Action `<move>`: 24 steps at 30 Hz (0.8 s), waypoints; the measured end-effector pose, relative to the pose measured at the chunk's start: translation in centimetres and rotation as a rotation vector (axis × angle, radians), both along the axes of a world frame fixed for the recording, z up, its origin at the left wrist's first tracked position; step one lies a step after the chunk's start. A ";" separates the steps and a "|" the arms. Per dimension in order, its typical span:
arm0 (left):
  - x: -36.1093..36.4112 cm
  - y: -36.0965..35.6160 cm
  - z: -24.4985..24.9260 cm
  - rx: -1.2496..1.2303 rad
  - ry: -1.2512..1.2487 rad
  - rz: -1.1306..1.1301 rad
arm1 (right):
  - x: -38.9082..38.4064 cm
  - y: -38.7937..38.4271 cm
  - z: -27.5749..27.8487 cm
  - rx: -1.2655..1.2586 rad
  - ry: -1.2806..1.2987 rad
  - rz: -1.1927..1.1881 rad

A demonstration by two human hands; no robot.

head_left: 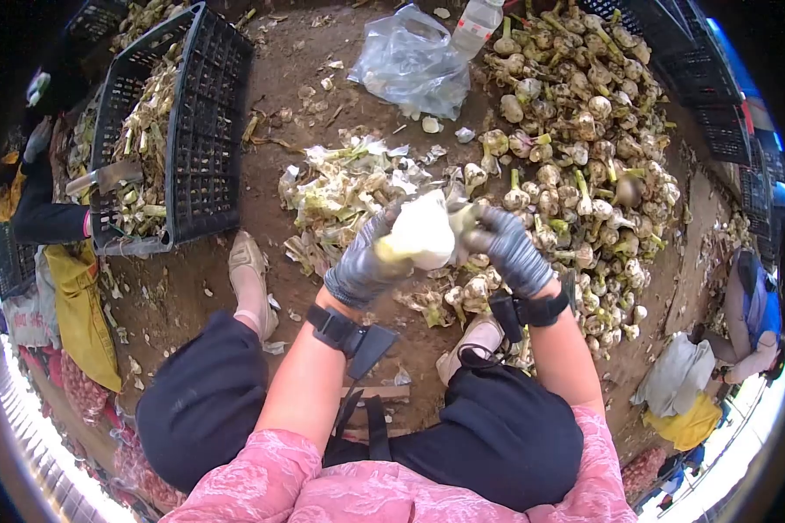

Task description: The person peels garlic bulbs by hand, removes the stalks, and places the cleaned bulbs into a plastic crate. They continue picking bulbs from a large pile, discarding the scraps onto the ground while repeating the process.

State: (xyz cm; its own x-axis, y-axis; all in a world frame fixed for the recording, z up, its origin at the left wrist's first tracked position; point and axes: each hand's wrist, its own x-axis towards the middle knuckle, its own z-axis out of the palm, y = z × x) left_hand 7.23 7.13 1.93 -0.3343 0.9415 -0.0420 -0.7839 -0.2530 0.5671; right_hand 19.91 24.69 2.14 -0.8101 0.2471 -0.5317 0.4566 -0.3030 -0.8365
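Note:
A large white garlic bulb [426, 231], mostly stripped of its outer skin, is held up in front of me. My left hand [364, 263], in a grey striped glove, is closed around its left side with the thumb across the front. My right hand [513, 251], gloved alike, pinches at the bulb's right edge, where loose skin seems to hang; the exact grip is partly hidden. Below and behind the hands lies a heap of garlic skins [344, 187]. A big pile of unpeeled garlic bulbs [584, 131] with stems spreads to the right.
A black plastic crate [205, 131] full of garlic scraps stands at left, a trowel-like blade [105, 177] at its edge. A clear plastic bag [414, 65] and a bottle [477, 26] lie ahead. Dark crates [702, 83] line the upper right. Other people sit at both sides.

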 end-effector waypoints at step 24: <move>1.5 2.2 1.2 -0.380 -0.333 0.391 | -0.8 -2.8 2.1 0.553 0.197 -0.400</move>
